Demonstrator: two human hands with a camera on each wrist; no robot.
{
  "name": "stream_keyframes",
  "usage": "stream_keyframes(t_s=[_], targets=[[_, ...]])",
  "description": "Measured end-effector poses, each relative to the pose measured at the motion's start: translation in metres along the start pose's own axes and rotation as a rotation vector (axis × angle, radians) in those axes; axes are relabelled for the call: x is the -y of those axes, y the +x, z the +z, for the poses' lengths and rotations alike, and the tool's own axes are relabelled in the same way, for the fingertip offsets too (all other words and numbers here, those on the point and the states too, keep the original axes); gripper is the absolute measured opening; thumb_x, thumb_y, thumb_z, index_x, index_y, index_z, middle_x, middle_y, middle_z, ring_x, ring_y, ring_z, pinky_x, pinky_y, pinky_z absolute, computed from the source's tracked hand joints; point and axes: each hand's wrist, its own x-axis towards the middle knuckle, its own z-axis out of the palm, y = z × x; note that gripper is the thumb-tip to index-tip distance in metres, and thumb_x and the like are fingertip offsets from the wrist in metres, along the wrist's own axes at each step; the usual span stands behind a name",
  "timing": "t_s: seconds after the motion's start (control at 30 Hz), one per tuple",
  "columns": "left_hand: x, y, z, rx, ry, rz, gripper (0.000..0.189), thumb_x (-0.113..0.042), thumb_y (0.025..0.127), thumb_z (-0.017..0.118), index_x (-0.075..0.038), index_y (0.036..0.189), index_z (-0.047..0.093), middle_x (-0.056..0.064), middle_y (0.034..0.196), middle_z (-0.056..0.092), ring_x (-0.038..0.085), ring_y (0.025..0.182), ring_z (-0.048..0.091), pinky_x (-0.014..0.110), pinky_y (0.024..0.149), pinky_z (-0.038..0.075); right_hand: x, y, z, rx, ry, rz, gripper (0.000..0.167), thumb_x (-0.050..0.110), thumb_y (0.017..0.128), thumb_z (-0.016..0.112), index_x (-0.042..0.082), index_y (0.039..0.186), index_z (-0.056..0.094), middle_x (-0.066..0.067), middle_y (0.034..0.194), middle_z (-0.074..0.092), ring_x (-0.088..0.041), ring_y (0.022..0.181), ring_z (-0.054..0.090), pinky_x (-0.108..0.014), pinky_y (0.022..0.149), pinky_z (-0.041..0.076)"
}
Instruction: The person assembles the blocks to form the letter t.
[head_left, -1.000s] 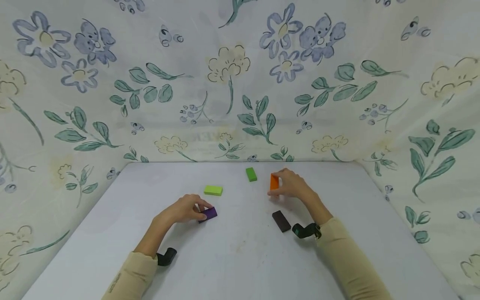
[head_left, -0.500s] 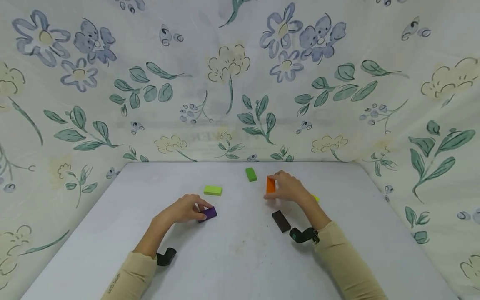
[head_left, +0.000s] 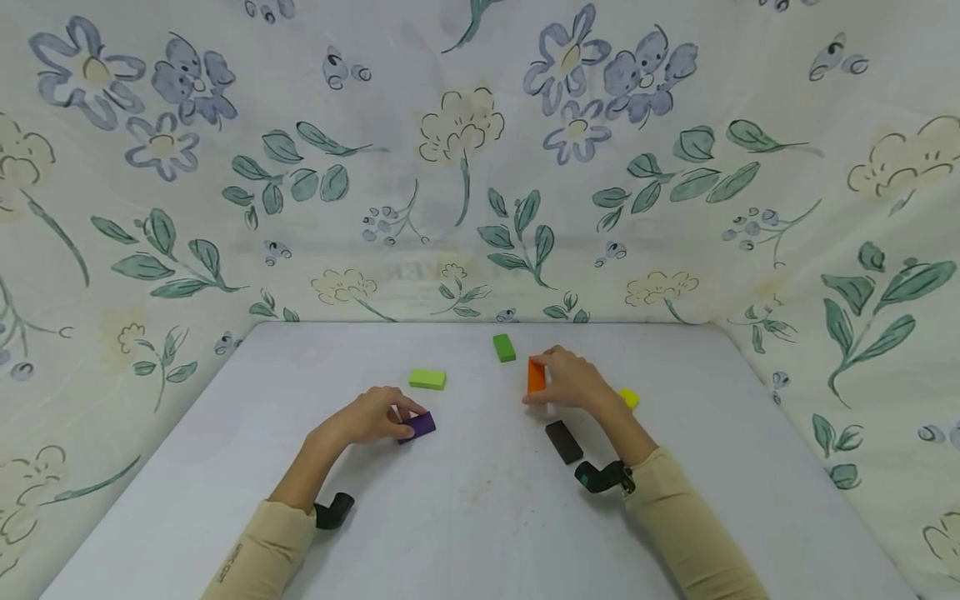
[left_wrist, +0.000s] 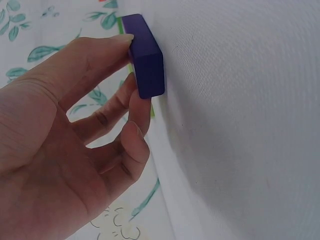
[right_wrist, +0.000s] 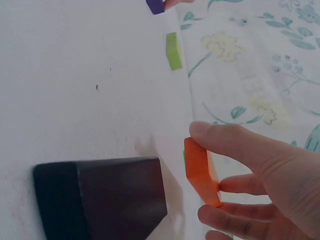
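Observation:
On the left of the white table, my left hand (head_left: 378, 414) pinches a purple block (head_left: 418, 427) between thumb and fingers. The left wrist view shows that purple block (left_wrist: 145, 57) close up, with the thumb on one side and a fingertip at its lower end. Farther right, my right hand (head_left: 573, 379) holds an orange block (head_left: 536, 377) by its ends. Seen from the right wrist, the thumb is at the upper end of the orange block (right_wrist: 198, 167) and fingers are at the lower end. A dark brown block (head_left: 564, 442) lies just in front of the right hand.
A lime green block (head_left: 427, 379) lies beyond the left hand, and a darker green block (head_left: 504, 347) near the table's back edge. Behind the right wrist a yellow block (head_left: 629, 398) is partly hidden. Floral fabric (head_left: 465, 167) rises at the back and sides of the table (head_left: 480, 533).
My right hand has moved slightly left and nearer with the orange block, uncovering the yellow block behind its wrist. The left hand stays in place with the purple block.

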Motion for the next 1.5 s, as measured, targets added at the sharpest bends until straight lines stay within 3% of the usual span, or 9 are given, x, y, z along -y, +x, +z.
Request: stream_keyframes(t_s=[0.57, 1.5], targets=[[-0.003, -0.001, -0.001, -0.006, 0.022, 0.002, 0.032, -0.010, 0.085, 0.074, -0.014, 0.117, 0.073, 0.004, 0.096, 0.064, 0.013, 0.082, 0.060, 0.028, 0.071, 0.049, 0.011, -0.001, 0.007, 0.036, -0.004, 0.014, 0.075, 0.048, 0.076, 0.081, 0.009, 0.136, 0.059, -0.015, 0.130, 0.060, -0.022, 0.094, 0.057, -0.039, 0.080, 0.054], [-0.003, -0.001, 0.000, -0.013, 0.022, -0.019, 0.032, -0.011, 0.085, 0.075, -0.015, 0.117, 0.074, 0.005, 0.097, 0.064, 0.014, 0.084, 0.058, 0.029, 0.072, 0.049, 0.039, 0.002, 0.018, 0.066, -0.007, -0.028, 0.076, 0.050, 0.076, 0.081, 0.009, 0.136, 0.059, -0.013, 0.132, 0.060, -0.023, 0.097, 0.057, -0.041, 0.086, 0.053]])
